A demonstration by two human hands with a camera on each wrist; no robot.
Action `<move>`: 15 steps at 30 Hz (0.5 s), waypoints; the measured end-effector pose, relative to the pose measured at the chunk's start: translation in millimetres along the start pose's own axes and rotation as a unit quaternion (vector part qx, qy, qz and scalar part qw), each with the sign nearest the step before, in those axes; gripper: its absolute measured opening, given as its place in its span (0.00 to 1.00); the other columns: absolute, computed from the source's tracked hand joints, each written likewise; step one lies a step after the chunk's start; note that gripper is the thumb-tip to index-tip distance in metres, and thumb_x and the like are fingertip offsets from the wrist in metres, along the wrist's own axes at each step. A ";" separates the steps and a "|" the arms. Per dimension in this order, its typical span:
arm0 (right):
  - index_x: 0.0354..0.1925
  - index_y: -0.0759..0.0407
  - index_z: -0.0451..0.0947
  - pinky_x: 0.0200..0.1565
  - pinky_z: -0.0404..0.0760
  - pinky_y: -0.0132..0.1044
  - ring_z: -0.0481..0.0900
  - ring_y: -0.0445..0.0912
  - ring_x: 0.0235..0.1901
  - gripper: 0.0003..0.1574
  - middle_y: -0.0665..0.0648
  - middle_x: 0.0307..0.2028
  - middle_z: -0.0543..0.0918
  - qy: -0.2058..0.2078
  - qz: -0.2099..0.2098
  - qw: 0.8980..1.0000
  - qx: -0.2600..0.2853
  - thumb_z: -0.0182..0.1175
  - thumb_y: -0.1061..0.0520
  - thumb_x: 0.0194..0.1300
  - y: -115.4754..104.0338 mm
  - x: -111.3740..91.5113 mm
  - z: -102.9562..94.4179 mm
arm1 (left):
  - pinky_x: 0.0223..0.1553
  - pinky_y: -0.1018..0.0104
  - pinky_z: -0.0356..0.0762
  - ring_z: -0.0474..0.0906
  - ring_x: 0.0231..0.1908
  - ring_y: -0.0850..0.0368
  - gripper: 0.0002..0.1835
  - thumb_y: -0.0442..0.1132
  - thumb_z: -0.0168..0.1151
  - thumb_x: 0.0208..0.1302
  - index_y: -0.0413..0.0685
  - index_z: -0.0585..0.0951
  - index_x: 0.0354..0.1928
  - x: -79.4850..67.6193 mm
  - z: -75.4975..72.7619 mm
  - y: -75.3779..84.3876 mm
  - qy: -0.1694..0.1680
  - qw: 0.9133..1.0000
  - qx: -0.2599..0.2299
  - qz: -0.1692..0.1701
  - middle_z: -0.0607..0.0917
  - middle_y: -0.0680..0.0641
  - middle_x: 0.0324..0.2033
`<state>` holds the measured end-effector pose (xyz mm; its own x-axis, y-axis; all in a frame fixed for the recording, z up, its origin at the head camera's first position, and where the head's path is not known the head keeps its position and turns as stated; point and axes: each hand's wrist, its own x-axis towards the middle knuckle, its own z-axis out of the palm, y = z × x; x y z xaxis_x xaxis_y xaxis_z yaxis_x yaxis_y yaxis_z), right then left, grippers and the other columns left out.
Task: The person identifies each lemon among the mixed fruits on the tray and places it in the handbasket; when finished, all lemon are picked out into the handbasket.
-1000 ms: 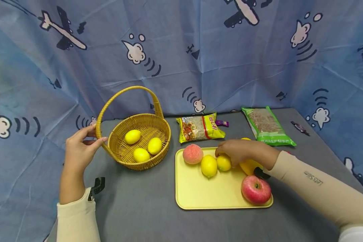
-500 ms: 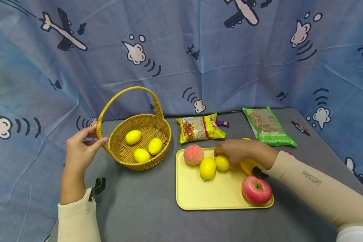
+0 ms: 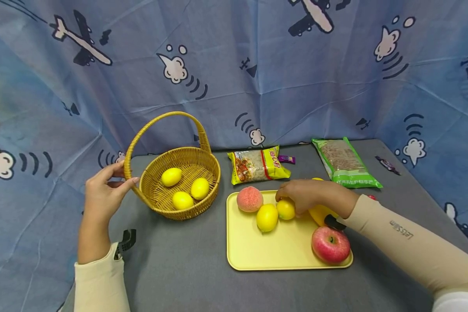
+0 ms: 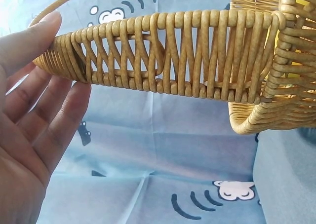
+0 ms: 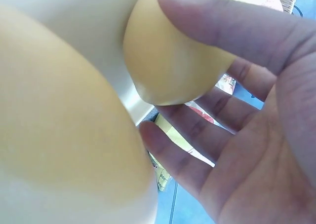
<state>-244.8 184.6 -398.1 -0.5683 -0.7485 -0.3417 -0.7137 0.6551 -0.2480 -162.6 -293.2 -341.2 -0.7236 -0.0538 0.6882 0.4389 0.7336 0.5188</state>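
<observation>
My left hand point(image 3: 101, 190) pinches the handle point(image 4: 163, 56) of a woven basket point(image 3: 179, 212) between thumb and fingers. Three lemons lie inside, one of them a lemon point(image 3: 171, 177) at the back left. On the pale yellow tray point(image 3: 265, 255), my right hand point(image 3: 302, 195) grips a lemon point(image 3: 286, 209), its thumb over the fruit in the right wrist view. Another lemon point(image 3: 267, 218) lies right beside it, with a peach point(image 3: 250, 199) behind to the left. A larger yellow fruit point(image 5: 64, 125), partly hidden by my right arm in the head view, lies near that wrist.
A red apple point(image 3: 330, 245) sits in the tray's front right corner. Behind the tray lie a yellow food packet point(image 3: 257, 164), a small purple packet point(image 3: 287, 159) and a green-edged bag point(image 3: 345, 162). A wrapped candy point(image 3: 388, 165) lies far right, and a patterned curtain point(image 3: 226, 56) hangs behind.
My right hand and its lemon have shifted slightly left, and the neighbouring lemon has moved a little left and nearer. My left hand keeps its place on the basket handle.
</observation>
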 end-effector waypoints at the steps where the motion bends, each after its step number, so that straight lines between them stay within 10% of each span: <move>1: 0.48 0.51 0.75 0.41 0.73 0.40 0.70 0.45 0.35 0.36 0.49 0.42 0.74 -0.001 0.001 1.000 0.000 0.69 0.62 0.34 0.0 0.1 0.0 | 0.31 0.86 0.72 0.73 0.35 0.72 0.28 0.29 0.72 0.39 0.45 0.79 0.49 -0.1 0.1 0.0 -0.001 1.000 0.000 -0.001 0.82 0.45 0.34; 15: 0.49 0.51 0.74 0.43 0.73 0.42 0.70 0.45 0.37 0.36 0.49 0.43 0.74 -0.004 0.003 1.000 -0.009 0.69 0.61 0.34 1.7 1.3 0.7 | 0.31 0.87 0.72 0.73 0.35 0.73 0.28 0.30 0.72 0.41 0.46 0.78 0.50 -0.1 0.6 -0.3 -0.002 1.000 0.004 -0.006 0.82 0.46 0.35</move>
<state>-246.5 184.8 -399.6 -0.5694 -0.7439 -0.3499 -0.7177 0.6574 -0.2296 -162.9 -293.0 -341.8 -0.7306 -0.0604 0.6801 0.4259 0.7382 0.5231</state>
